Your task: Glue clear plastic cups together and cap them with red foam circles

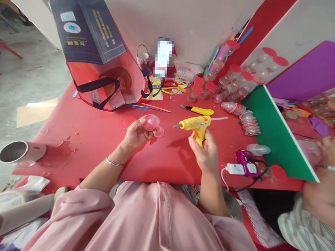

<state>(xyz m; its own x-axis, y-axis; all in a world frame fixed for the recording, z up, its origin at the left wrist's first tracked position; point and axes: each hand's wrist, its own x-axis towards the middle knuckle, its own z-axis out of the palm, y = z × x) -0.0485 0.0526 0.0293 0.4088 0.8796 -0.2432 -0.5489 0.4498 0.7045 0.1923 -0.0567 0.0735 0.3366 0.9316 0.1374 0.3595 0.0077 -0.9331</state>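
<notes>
My left hand is closed on a small clear plastic cup with a rounded end, which shows red through it. A second, smaller clear round piece sits at its lower right by my fingertips; I cannot tell whether the two are joined. In my right hand is a yellow hot glue gun, gripped by the handle. Its metal nozzle points left toward the cup, with a gap between them. A white glue stick sticks out at the back. Beyond the gun lies a yellow utility knife.
A large bag stands back left, near a phone and yellow-handled scissors. Red-capped cup pieces and stacked cups line the right, beside a green divider. A metal mug sits left; another person's arm is far right.
</notes>
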